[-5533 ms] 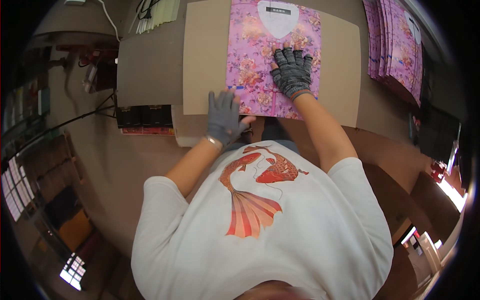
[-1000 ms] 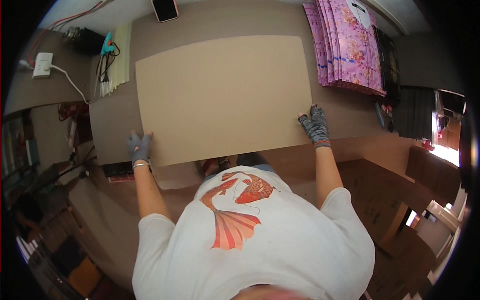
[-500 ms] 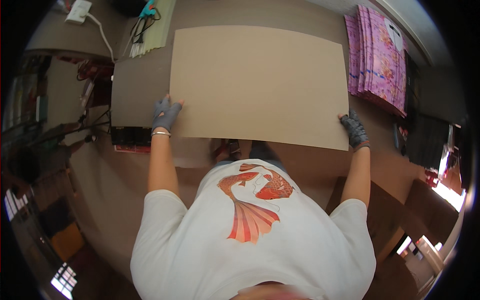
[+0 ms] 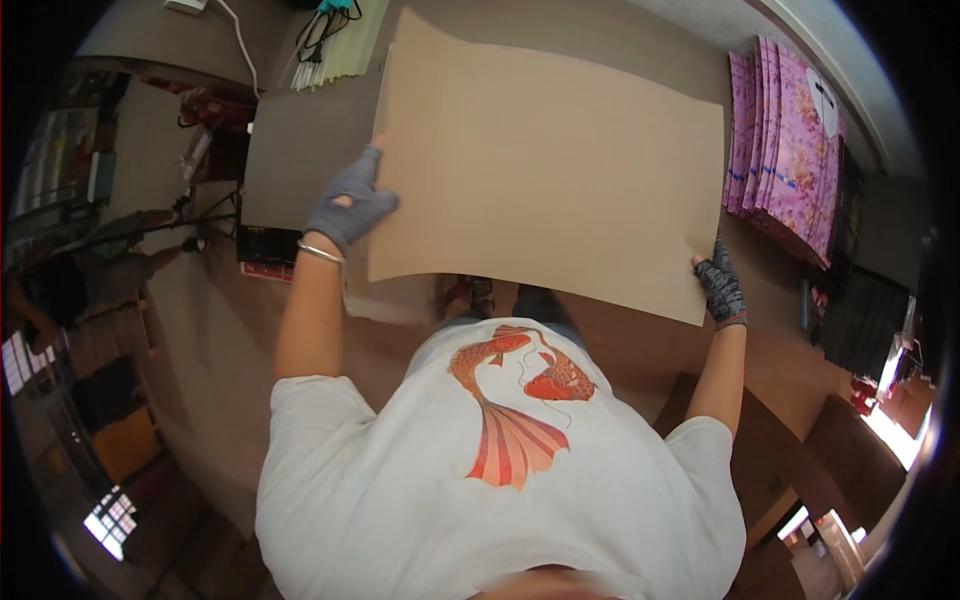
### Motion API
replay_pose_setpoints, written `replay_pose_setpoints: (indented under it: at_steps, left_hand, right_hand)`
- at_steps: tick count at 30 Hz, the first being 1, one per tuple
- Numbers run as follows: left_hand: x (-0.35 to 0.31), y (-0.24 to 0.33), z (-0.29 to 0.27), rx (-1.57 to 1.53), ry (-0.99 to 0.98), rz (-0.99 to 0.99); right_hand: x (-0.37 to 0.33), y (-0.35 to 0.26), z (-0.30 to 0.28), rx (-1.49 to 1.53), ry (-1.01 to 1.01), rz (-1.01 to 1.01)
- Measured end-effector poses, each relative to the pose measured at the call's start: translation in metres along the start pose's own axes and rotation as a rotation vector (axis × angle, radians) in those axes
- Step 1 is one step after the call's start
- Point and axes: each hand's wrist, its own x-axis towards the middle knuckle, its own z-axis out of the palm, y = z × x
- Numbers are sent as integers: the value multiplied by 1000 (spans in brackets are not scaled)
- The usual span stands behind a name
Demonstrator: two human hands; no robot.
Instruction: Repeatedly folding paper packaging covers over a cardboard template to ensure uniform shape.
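Cardboard sheet: above the table, near edge overhanging, far-left corner raised.
Left hand: gripping the sheet's left edge.
Right hand: thumb at the right edge; grip firmness cannot be told.
Crease risk: uneven lifting could bend the sheet.
Stack risk: a rightward swing could knock the flowered packs.
Table: grey-brown; pale strips far left.
Room: brown floor, bright window lower left.
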Motion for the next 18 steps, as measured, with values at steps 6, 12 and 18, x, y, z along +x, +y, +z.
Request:
replay_pose_setpoints:
  at_steps: [6, 12, 18]
  left_hand:
    - [0, 80, 57, 548, -72, 312]
    - [51, 44, 115, 856, -151, 504]
    - [65, 30, 131, 932, -144, 468]
  right_hand:
    - [-28, -45, 11, 96, -46, -148]
    - [13, -35, 18, 987, -439, -315]
    - [43, -64, 122, 866, -5, -415]
